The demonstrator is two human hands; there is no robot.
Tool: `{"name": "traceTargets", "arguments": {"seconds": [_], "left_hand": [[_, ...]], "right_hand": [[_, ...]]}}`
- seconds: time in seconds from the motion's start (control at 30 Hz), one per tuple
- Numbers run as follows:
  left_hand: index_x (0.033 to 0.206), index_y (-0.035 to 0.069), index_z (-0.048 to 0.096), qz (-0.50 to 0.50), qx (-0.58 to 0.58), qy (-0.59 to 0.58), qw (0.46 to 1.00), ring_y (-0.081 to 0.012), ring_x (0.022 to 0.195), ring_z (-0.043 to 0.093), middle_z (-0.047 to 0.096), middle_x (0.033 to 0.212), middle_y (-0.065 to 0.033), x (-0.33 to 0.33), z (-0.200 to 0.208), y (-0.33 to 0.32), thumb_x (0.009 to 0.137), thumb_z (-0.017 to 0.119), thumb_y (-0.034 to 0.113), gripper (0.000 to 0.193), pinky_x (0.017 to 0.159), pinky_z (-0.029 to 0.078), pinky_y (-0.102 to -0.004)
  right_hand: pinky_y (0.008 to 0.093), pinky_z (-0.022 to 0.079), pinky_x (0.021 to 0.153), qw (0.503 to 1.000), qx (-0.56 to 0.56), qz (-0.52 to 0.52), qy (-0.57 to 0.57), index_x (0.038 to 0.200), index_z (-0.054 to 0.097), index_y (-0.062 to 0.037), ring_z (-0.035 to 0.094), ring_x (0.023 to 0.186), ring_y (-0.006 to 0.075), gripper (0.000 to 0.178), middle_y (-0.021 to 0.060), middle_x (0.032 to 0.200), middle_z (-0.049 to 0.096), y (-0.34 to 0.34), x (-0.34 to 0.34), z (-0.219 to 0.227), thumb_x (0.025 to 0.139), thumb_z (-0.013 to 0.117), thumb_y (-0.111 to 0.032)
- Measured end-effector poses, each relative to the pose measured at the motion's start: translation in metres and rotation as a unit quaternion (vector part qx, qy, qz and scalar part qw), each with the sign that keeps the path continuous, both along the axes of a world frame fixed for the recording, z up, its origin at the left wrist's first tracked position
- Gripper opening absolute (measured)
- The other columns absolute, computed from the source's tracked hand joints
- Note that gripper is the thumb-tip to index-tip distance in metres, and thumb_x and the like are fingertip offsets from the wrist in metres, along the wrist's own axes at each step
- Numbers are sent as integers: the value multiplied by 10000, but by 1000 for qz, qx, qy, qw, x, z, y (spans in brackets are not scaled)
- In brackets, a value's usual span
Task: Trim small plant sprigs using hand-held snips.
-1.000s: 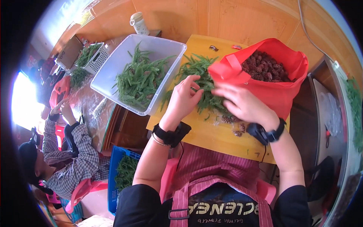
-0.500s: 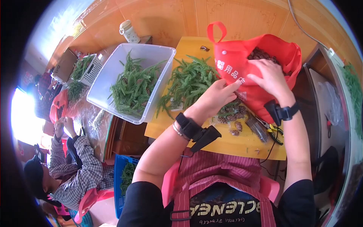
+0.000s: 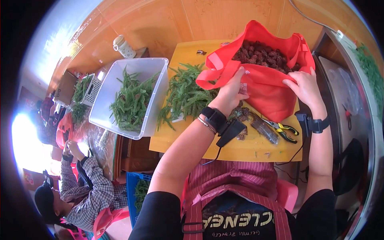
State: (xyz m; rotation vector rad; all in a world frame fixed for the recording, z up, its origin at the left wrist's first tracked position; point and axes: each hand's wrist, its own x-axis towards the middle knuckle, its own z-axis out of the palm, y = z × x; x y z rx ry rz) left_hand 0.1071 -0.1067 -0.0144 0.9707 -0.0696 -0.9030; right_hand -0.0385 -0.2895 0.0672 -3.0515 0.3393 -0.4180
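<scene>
A red fabric bag stands on the yellow table, its mouth spread wide with many dark brown pine cones inside. My left hand is closed on the bag's near-left rim beside a strap. At the near-right rim, my right hand pinches the fabric between thumb and fingers. Left of the bag lies a heap of green artificial fir sprigs. Yellow-and-black pliers rest just in front of the bag, beside a clear-wrapped dark bundle. A few loose pine cones sit partly hidden near my left wrist.
A clear plastic tub with green sprigs stands left of the heap. A blue crate is below at the left. Further left, another person sits handling something red. A bottle stands by the wall. A cable hangs from my right wrist.
The bag's mouth has been opened wider and tipped toward me, showing far more pine cones. Both hands now grip its near rim, and its handle has flopped down to the left.
</scene>
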Motion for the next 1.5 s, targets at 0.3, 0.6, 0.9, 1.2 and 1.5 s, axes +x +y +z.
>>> {"name": "traceTargets", "arguments": {"seconds": [0.3,0.6,0.9,1.2,1.5], "left_hand": [[1183,137,480,3,38,31,999,-296,1073,497,541,1137,-75,14,10,-10,866,603,304,379,917,324,-643],[1146,97,476,79,8,-143,987,-226,1023,542,541,1128,-48,17,65,29,850,623,220,353,822,445,-522],[1319,49,325,156,67,-348,922,-143,935,552,533,1107,-82,41,84,35,814,649,139,607,749,467,-243],[1305,-24,396,210,49,-642,736,-188,851,597,623,910,-131,69,88,5,841,618,217,569,784,467,-311],[967,37,610,-159,213,-808,526,-350,813,590,618,848,-190,34,96,-24,841,556,217,226,704,464,-408]], "right_hand": [[522,257,1009,998,-42,28,-42,912,594,-66,579,897,267,183,96,844,616,-1,-3,-15,819,605,-224],[401,335,1018,980,0,96,-173,1121,544,-49,454,1149,310,363,125,1187,500,20,-17,-3,771,634,-91],[397,336,1019,974,18,139,-178,1107,554,-40,412,1211,310,362,124,1253,468,42,-5,1,760,646,-89],[487,291,1029,980,-28,130,-148,1219,487,-95,483,1142,283,463,114,1185,536,50,38,-5,796,640,-206],[454,312,983,981,-73,182,9,916,622,-127,573,909,221,117,51,829,575,63,36,-12,810,573,-115]]}}
